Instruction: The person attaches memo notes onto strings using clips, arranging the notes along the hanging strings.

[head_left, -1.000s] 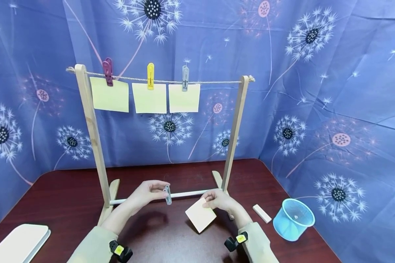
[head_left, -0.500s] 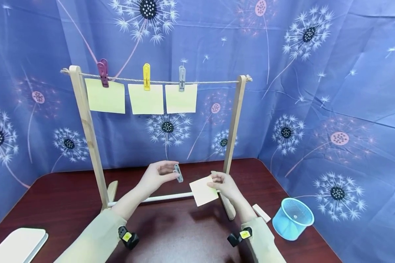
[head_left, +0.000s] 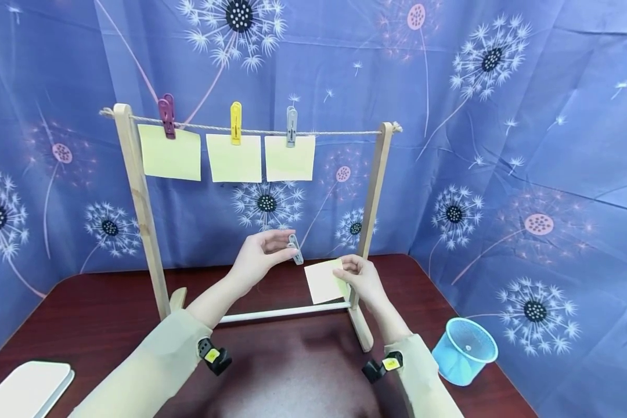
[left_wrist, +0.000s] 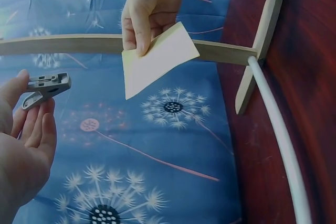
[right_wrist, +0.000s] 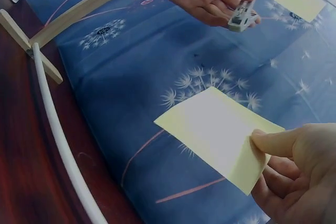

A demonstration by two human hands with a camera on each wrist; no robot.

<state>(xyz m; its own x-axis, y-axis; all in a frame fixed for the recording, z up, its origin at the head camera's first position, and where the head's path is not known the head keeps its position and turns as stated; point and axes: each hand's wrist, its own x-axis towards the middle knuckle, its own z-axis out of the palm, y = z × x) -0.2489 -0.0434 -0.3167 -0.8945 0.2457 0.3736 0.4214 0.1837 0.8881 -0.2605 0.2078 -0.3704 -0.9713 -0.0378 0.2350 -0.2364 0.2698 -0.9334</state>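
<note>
My left hand (head_left: 258, 258) pinches a grey clothespin (head_left: 295, 249) between thumb and fingers, in front of the rack. Its handle ends are squeezed in the left wrist view, as far as I can tell. Just to the right, my right hand (head_left: 364, 280) holds a pale yellow square of paper (head_left: 321, 284) by its right edge, thumb on the near face. Paper and clothespin are apart, both below the string (head_left: 339, 133). Three similar papers hang from that string under a maroon clothespin (head_left: 166, 116), a yellow clothespin (head_left: 235, 123) and another grey clothespin (head_left: 291, 126).
The wooden rack has a left post (head_left: 145, 220), a right post (head_left: 374, 191) and a white bottom bar (head_left: 284, 313). A blue mesh basket (head_left: 462, 357) stands at the right of the dark red table (head_left: 287, 371). A white flat case (head_left: 26, 389) lies front left. Patterned cloth hangs behind.
Both hands have risen and moved forward, the left one also rightward, bringing the clothespin and the paper up off the tabletop area. The white block near the basket is now hidden behind the right sleeve.
</note>
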